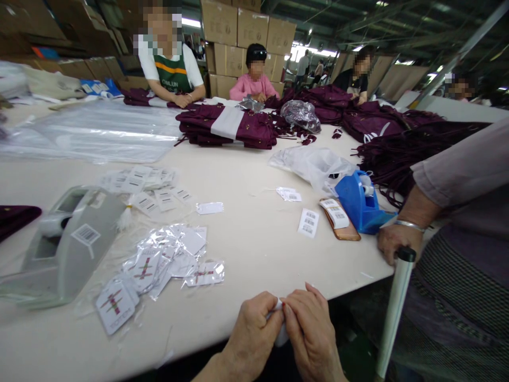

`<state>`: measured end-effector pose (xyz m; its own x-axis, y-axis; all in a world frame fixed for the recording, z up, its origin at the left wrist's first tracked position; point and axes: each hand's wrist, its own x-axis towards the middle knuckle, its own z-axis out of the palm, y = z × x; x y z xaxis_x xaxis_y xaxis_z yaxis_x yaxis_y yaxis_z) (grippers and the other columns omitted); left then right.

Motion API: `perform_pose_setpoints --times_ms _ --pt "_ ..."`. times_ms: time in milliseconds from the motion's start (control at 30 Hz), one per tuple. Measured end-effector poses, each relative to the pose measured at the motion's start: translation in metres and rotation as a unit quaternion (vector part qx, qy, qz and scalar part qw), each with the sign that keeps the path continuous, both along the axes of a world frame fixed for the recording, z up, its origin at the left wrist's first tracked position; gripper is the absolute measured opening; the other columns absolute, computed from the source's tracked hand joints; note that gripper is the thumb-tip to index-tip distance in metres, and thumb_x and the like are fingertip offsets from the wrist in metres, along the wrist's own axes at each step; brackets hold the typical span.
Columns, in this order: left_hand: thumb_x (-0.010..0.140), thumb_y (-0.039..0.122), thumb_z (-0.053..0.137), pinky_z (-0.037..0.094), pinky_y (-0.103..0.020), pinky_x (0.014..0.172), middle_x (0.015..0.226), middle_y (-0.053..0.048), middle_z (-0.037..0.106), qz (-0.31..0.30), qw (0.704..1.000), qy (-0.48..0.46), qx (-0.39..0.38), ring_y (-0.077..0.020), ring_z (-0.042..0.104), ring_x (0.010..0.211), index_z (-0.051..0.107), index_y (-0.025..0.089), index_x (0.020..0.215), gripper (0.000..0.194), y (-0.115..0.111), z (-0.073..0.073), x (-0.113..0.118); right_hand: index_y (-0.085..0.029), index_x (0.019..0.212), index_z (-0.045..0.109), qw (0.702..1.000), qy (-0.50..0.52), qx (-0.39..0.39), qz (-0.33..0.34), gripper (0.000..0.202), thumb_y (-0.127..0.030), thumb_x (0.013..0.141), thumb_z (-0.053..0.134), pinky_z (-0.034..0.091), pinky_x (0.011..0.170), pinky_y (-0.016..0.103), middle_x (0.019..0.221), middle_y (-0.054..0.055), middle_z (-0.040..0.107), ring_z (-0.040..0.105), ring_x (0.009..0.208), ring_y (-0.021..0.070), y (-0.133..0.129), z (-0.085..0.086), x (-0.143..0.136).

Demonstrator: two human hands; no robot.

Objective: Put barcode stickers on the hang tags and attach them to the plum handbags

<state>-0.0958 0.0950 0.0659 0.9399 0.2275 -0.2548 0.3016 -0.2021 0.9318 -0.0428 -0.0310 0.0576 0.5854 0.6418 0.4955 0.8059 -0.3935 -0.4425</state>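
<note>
Head view, left hand [254, 330] and right hand [310, 331] both pinching small white item [282, 336], near table [254, 233] edge, tag pile [161, 260] nearby.

We take the blue tape dispenser [352, 201] as landmark: solid blue.
Under its left side, we record one smartphone [347, 234], copper-gold.
Left of it: one barcode sticker sheet [308, 223], white, rows of black bars.
Farther left, nearer us: one small piece [280, 303], white.
Far left of it: one tape dispenser with a barcode label [85, 234], pale grey, label white barred in black; hangtags [115, 306], white, red-and-green motif.
Beyond it, leftward: folded bags [194, 126], maroon, crossed by a band [226, 123], white; farther, one apron [170, 68], green, orange stripe; one top [254, 87], pink.
Around it, we enter the tabletop [242, 233]: cream.
</note>
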Motion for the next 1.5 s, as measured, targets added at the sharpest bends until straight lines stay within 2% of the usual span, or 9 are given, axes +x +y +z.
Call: perform_pose_setpoints --times_ms 200,633,833,967,1167,1233,1300,1400,1500 --pt "0.071 0.034 0.039 0.025 -0.025 0.053 0.054 0.005 0.031 -0.008 1.0 0.021 -0.004 -0.0115 0.032 0.055 0.031 0.021 0.053 0.024 0.001 0.003 0.001 -0.019 0.079 0.05 0.999 -0.019 0.02 -0.026 0.013 -0.009 0.083 0.042 0.035 0.088 0.036 0.067 -0.002 0.053 0.053 0.065 0.0117 0.004 0.0 -0.003" --pt "0.07 0.032 0.041 0.023 -0.025 0.052 0.053 0.006 0.028 -0.027 0.999 0.046 0.003 -0.0108 0.03 0.055 0.029 0.02 0.052 0.025 0.001 0.002 -0.001 -0.02 0.07 0.045 0.992 0.084 0.06 -0.066 0.018 -0.014 0.086 0.04 0.038 0.083 0.032 0.062 -0.004 0.045 0.047 0.06 0.011 0.006 -0.008 -0.013" --pt "0.07 0.032 0.043 0.025 -0.024 0.052 0.055 0.006 0.031 -0.034 0.998 0.046 -0.04 -0.0107 0.031 0.056 0.033 0.02 0.054 0.022 0.004 0.0 -0.004 -0.021 0.069 0.048 0.976 0.182 0.089 -0.082 0.02 -0.022 0.087 0.042 0.042 0.073 0.026 0.068 -0.001 0.054 0.052 0.067 0.0128 0.004 -0.01 -0.016" --pt "0.071 0.031 0.045 0.026 -0.022 0.053 0.057 0.005 0.033 -0.047 0.995 0.034 -0.079 -0.0103 0.033 0.057 0.036 0.019 0.056 0.021 0.008 0.0 -0.006 -0.019 0.066 0.052 0.94 0.312 0.095 -0.104 0.027 -0.034 0.087 0.043 0.041 0.061 0.023 0.065 -0.001 0.053 0.05 0.063 0.0126 0.003 -0.006 -0.015" --pt "0.074 0.034 0.05 0.029 -0.022 0.056 0.063 0.003 0.041 -0.076 0.984 0.004 -0.164 -0.0105 0.037 0.06 0.05 0.015 0.065 0.021 0.016 0.006 -0.008 -0.017 0.063 0.053 0.832 0.503 0.178 -0.151 0.034 -0.047 0.081 0.051 0.035 0.047 0.021 0.054 -0.004 0.043 0.04 0.051 0.0102 -0.001 -0.005 -0.007" --pt "0.073 0.037 0.054 0.028 -0.021 0.054 0.063 0.003 0.043 -0.067 0.975 0.001 -0.211 -0.0101 0.037 0.059 0.055 0.013 0.071 0.024 0.018 0.007 -0.007 -0.017 0.067 0.056 0.817 0.488 0.249 -0.182 0.033 -0.047 0.08 0.053 0.039 0.053 0.023 0.061 -0.002 0.051 0.046 0.058 0.0125 -0.005 -0.008 0.0" --pt "0.072 0.041 0.058 0.026 -0.021 0.052 0.06 0.003 0.045 -0.036 0.965 0.004 -0.259 -0.0089 0.037 0.056 0.058 0.012 0.072 0.028 0.02 0.007 -0.004 -0.018 0.075 0.06 0.829 0.427 0.313 -0.181 0.033 -0.049 0.081 0.052 0.042 0.065 0.026 0.074 0.002 0.059 0.053 0.073 0.0163 -0.01 -0.008 0.006" --pt "0.066 0.043 0.066 0.028 -0.019 0.052 0.06 0.002 0.05 0.008 0.945 0.004 -0.328 -0.0081 0.039 0.055 0.06 0.012 0.072 0.033 0.02 0.009 0.005 -0.02 0.085 0.063 0.864 0.32 0.369 -0.118 0.038 -0.055 0.08 0.05 0.042 0.075 0.032 0.083 0.005 0.061 0.054 0.084 0.0204 -0.017 -0.001 0.014" --pt "0.063 0.042 0.071 0.034 -0.02 0.057 0.064 -0.001 0.057 -0.019 0.922 0.008 -0.387 -0.0103 0.047 0.059 0.062 0.012 0.077 0.034 0.015 0.011 0.011 -0.023 0.091 0.061 0.871 0.273 0.408 -0.018 0.042 -0.061 0.078 0.047 0.044 0.069 0.033 0.075 0.003 0.058 0.055 0.076 0.0201 -0.023 0.008 0.019"
